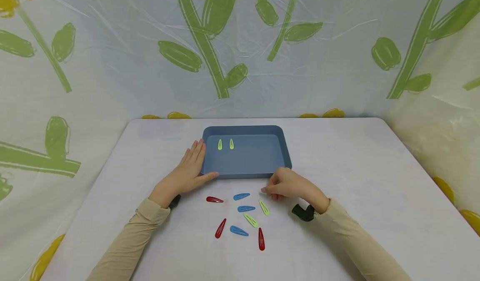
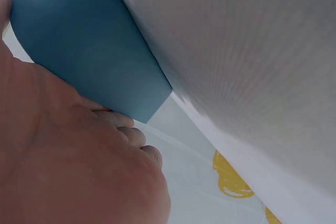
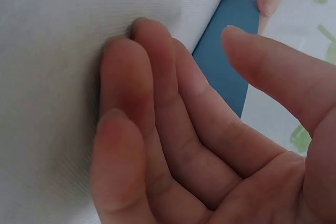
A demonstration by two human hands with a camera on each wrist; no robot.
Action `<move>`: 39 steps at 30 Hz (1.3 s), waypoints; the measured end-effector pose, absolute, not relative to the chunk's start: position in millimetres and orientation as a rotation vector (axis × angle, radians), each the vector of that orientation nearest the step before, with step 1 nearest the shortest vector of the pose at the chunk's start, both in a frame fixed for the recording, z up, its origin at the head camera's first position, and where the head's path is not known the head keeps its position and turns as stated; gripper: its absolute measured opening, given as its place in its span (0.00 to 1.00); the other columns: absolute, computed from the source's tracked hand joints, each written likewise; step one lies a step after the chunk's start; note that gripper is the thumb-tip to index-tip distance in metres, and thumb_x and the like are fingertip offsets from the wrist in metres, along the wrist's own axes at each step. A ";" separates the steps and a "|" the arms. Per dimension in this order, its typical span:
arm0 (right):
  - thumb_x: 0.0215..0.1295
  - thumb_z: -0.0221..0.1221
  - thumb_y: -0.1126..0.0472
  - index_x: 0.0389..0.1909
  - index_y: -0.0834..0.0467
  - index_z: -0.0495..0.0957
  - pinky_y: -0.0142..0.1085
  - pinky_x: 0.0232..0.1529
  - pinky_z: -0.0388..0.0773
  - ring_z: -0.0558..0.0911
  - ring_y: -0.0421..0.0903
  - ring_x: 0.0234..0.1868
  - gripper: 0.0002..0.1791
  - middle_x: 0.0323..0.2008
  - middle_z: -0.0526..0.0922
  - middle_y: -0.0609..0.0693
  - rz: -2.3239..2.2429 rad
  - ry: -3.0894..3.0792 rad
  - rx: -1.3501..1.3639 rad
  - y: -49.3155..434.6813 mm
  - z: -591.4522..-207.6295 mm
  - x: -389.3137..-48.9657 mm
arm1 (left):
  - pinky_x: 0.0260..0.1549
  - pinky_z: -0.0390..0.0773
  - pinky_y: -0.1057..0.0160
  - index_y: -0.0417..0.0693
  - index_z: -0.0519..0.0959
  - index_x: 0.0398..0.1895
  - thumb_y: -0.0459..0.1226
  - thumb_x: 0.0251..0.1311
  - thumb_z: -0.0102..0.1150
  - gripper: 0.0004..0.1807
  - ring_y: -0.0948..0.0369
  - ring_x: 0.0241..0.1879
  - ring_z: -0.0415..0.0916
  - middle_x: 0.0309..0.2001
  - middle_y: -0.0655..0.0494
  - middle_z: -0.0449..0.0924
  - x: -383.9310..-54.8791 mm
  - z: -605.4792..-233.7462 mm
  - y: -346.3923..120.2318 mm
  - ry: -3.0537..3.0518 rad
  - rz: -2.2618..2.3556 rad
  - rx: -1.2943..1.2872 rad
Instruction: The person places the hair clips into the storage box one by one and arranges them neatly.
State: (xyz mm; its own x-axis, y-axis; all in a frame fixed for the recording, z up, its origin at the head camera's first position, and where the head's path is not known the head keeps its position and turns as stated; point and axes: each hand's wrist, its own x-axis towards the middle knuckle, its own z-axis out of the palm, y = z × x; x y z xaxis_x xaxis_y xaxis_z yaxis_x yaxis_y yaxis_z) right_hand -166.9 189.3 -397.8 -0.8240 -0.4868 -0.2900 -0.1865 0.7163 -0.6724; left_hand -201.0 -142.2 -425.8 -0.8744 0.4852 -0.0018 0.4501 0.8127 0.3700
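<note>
My left hand (image 1: 189,168) lies with straight fingers along the left side of a blue tray (image 1: 247,175), its thumb by the front rim. Inside the tray, toward the back left, two yellow-green snap hair clips (image 1: 220,144) stand side by side. Just off the tray's front right corner is my right hand (image 1: 288,184), low over the table. In the right wrist view its fingers (image 3: 126,72) are loosely bent, the thumb is apart, and nothing shows between them. Nearest to it lies a yellow-green hair clip (image 1: 264,207).
Before the tray lie three blue hair clips (image 1: 246,209), three red hair clips (image 1: 261,239) and another yellow-green clip (image 1: 250,220), scattered on the white table (image 1: 337,147). A flower-patterned sheet (image 1: 131,64) hangs behind the table.
</note>
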 end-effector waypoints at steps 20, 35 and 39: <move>0.51 0.76 0.59 0.12 0.57 0.80 0.30 0.20 0.64 0.68 0.38 0.15 0.16 0.10 0.71 0.42 -0.830 2.465 -0.548 170.1 -401.2 -151.0 | 0.73 0.34 0.44 0.31 0.36 0.77 0.68 0.64 0.47 0.60 0.46 0.77 0.23 0.79 0.39 0.27 -201.0 -423.8 -142.5 2.891 0.541 0.746; 0.51 0.75 0.63 0.12 0.55 0.79 0.30 0.20 0.63 0.68 0.38 0.15 0.15 0.11 0.71 0.41 -0.833 2.469 -0.558 167.0 -402.2 -148.1 | 0.73 0.35 0.44 0.31 0.36 0.77 0.68 0.64 0.47 0.60 0.46 0.77 0.24 0.79 0.39 0.27 -200.9 -424.9 -143.4 2.900 0.538 0.754; 0.52 0.75 0.64 0.13 0.56 0.79 0.30 0.19 0.64 0.68 0.38 0.14 0.15 0.11 0.72 0.42 -0.849 2.453 -0.547 166.9 -402.7 -148.6 | 0.73 0.34 0.44 0.31 0.36 0.77 0.68 0.64 0.47 0.60 0.46 0.77 0.23 0.79 0.39 0.27 -200.8 -424.8 -143.6 2.896 0.539 0.753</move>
State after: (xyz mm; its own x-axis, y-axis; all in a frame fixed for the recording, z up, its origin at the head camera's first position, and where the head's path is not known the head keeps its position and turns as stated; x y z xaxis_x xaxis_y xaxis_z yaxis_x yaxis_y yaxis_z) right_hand -148.6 166.9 -402.7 -0.8027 -0.5095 -0.3099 -0.2090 0.7271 -0.6539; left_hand -200.8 -143.6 -424.8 -0.8724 0.4887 -0.0089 0.4528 0.8148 0.3620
